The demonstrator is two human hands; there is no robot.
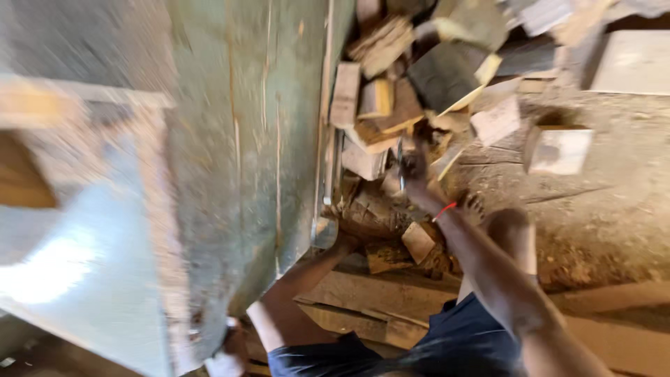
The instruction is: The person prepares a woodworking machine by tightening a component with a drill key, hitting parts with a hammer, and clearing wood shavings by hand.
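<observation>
No packages, labels, signs or screens visible from where I stand. Frame is motion-blurred. Around the big green machine table (244,139) there are only bare offcuts of wood, none wrapped or marked as far as can be told. Pale flat slab (635,61) far right of the table, at the upper edge: plain surface, too blurred to tell what it is.
</observation>
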